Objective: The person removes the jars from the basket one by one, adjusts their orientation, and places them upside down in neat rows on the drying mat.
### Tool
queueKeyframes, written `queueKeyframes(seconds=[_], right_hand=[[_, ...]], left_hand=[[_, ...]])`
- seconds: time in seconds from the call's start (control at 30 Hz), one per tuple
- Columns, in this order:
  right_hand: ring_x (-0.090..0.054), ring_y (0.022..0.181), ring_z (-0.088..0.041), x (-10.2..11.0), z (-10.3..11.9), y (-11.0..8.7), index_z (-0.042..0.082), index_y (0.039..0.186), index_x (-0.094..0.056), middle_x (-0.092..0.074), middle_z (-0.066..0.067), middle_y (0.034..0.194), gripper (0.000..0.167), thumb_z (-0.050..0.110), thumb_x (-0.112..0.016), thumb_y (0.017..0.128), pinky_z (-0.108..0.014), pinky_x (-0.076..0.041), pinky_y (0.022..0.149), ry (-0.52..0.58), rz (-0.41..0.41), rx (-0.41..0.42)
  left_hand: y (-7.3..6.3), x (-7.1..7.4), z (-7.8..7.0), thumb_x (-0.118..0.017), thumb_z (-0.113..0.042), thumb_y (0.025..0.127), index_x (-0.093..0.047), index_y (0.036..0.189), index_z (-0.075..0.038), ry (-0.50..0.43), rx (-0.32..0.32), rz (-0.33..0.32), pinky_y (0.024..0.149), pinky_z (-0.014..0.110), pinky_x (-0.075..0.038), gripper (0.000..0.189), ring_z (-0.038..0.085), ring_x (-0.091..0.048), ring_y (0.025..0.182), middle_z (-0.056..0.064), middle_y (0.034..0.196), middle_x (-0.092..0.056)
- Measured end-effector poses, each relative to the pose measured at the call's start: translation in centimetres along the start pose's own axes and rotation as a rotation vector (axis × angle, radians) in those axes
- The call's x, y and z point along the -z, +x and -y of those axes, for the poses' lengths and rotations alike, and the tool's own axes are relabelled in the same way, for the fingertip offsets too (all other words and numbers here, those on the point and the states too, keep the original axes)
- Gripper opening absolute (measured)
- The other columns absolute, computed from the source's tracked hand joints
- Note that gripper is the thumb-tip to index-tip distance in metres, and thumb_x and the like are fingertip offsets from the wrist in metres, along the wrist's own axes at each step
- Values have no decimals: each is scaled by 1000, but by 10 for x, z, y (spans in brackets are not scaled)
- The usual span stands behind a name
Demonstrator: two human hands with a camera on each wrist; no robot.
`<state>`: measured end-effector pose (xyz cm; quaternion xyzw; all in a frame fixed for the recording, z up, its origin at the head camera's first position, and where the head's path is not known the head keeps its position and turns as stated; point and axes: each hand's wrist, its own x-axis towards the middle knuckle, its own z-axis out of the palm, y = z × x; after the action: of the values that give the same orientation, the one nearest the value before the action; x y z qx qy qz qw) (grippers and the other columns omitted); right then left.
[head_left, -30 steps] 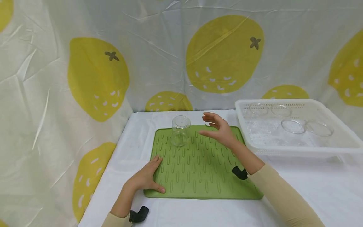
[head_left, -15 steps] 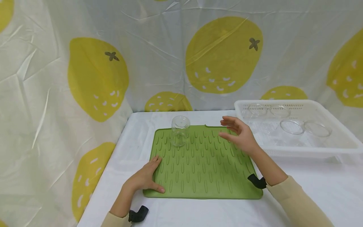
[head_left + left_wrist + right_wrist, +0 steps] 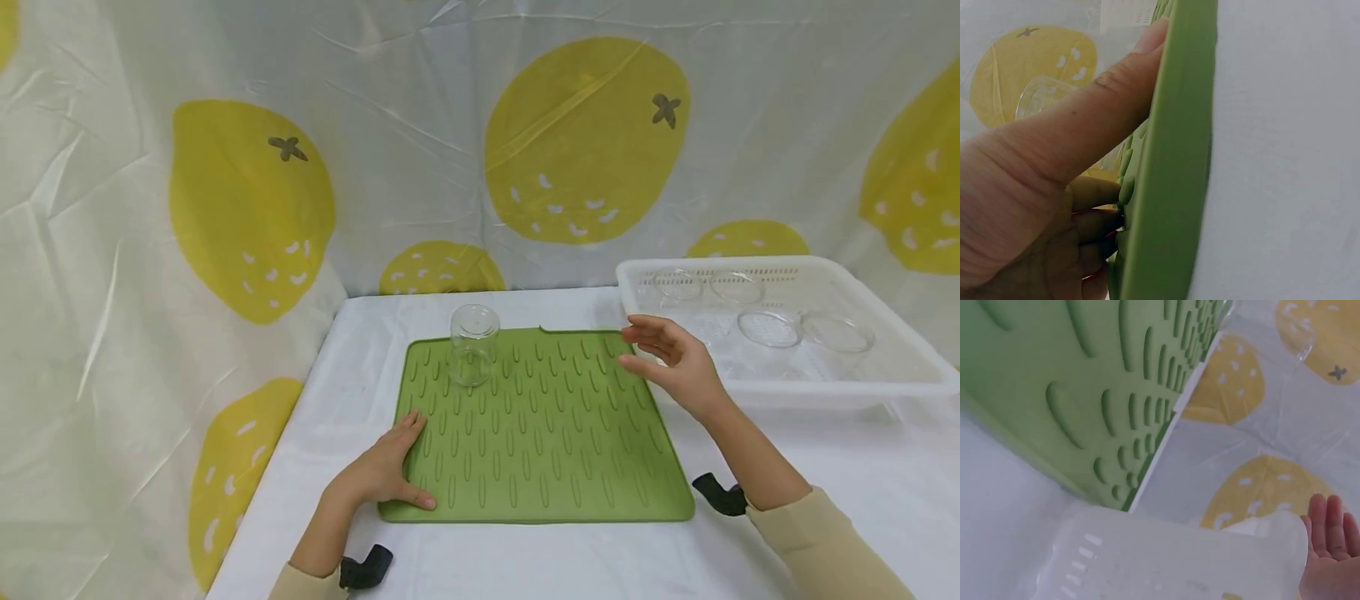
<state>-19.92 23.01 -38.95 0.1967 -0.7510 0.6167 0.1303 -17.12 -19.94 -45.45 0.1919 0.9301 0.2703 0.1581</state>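
Observation:
My left hand rests with fingers spread on the left edge of a green silicone drying mat. In the left wrist view its thumb lies along the mat's raised rim. A clear drinking glass stands upside down on the mat near its back left corner, beyond that hand. Over the mat's right edge my right hand hovers with nothing in its grasp, fingers apart and gently bent. It overlaps the near left corner of a white plastic basket. Several clear glasses stand in the basket, rims up.
A white cloth covers the table under the mat and basket. Behind and to the left hangs a pale curtain printed with large yellow lemons. The basket's wall fills the lower part of the right wrist view.
My right hand has moved rightward from above the mat, near the upturned glass, to beside the basket. My left hand stays in place on the mat's edge.

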Motion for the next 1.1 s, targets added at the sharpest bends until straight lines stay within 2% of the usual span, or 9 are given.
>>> queueKeyframes(seconds=[0.3,0.4,0.63,1.1], right_hand=[[-62,104,-9,22,4,-11,3,127,-60,-68,0,107,45,-15,-65,85,-17,-44,95,88,-55,17],[-64,100,-8,32,4,-15,1,124,-62,-70,1,104,42,-14,-65,85,-16,-46,92,101,-92,-3],[-67,89,-5,56,3,-20,3,117,-67,-72,4,96,34,-11,-67,86,-12,-50,80,113,-193,-72],[-69,78,-2,105,-4,-34,-1,107,-72,-72,5,87,29,-16,-67,83,-9,-49,75,168,-433,-60]], left_hand=[[1,3,0,-92,-45,59,-22,153,3,0,-7,-6,114,52,-21,126,34,-10,147,19,160,-12],[3,3,1,-91,-46,59,-22,153,3,4,-7,-2,114,52,-21,127,34,-9,147,18,161,-11],[2,-1,2,-91,-48,59,-22,153,2,-6,-3,-4,114,53,-21,127,34,-10,147,18,161,-12],[1,-1,2,-92,-47,58,-23,153,2,-12,2,-13,114,54,-21,127,35,-10,147,18,160,-13]])
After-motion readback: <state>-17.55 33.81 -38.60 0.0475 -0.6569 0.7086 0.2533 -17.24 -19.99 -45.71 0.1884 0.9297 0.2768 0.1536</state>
